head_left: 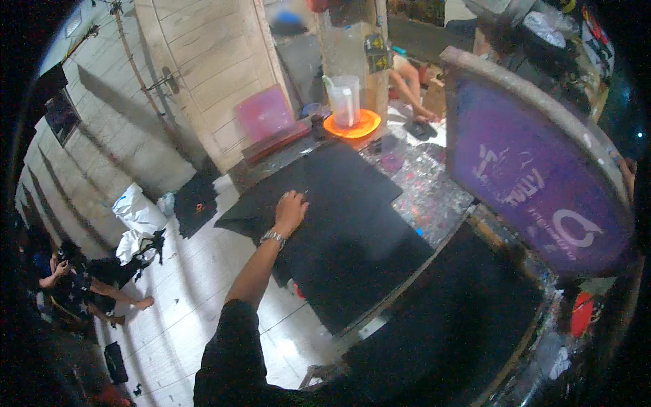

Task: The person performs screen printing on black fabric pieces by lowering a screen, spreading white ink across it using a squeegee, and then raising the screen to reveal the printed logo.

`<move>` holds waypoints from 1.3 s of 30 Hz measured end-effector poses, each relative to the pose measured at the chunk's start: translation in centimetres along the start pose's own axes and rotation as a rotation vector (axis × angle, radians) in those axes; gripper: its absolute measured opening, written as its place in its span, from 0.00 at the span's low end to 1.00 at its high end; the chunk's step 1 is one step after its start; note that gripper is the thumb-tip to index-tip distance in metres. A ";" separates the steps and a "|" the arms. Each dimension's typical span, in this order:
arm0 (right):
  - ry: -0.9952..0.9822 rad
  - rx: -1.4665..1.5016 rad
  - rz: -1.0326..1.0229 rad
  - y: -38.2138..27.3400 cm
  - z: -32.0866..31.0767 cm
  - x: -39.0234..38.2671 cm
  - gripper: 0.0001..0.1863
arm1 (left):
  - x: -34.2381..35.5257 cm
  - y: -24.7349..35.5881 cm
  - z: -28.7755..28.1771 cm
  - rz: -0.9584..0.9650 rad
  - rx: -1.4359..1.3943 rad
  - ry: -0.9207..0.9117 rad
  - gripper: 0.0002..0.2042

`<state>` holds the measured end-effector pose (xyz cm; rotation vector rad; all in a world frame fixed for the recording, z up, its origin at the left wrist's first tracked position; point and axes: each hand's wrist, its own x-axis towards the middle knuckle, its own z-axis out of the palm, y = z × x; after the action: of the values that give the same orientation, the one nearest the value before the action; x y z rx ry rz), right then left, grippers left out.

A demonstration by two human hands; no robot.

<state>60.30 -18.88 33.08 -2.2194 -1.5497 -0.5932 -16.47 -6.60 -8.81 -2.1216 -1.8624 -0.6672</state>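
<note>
My left hand [291, 211], with a metal watch [272, 237] at the wrist, rests on a flat black cloth piece [359, 237]. Its fingers are bent and drawn together on the cloth. At the right stands a raised screen printing frame [529, 169] with purple mesh and pale lettering. What shows of my right hand [631, 178] is a sliver at the frame's far right edge, seemingly gripping it. Below the raised frame, a second black piece [447, 319] lies flat on the near part of the bench.
A clear plastic jug [345, 102] stands on an orange plate [352, 124] at the back. Paint-spattered bench top [427, 186] lies between cloth and frame. White bags [137, 210] sit on the floor. One person [68, 278] sits at left; another person's legs [410, 85] show behind.
</note>
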 end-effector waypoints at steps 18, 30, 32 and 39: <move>-0.133 0.143 -0.048 -6.1 -2.9 -2.7 0.37 | 3.0 9.2 -2.1 0.257 -0.221 0.238 0.15; -0.002 0.050 -0.011 -3.6 -0.6 -2.0 0.37 | -5.5 27.4 3.0 0.144 -0.352 -0.504 0.36; 0.015 0.092 -0.081 -2.9 0.0 -2.0 0.40 | -6.2 27.6 3.4 0.257 -0.161 -0.319 0.30; -0.061 0.044 -0.203 -5.7 -1.2 -3.8 0.42 | -6.7 26.0 6.0 0.249 -0.304 -0.261 0.22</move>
<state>53.55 -20.65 32.38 -2.0813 -1.8154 -0.5472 9.57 -13.76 -14.16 -2.6952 -1.6566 -0.6783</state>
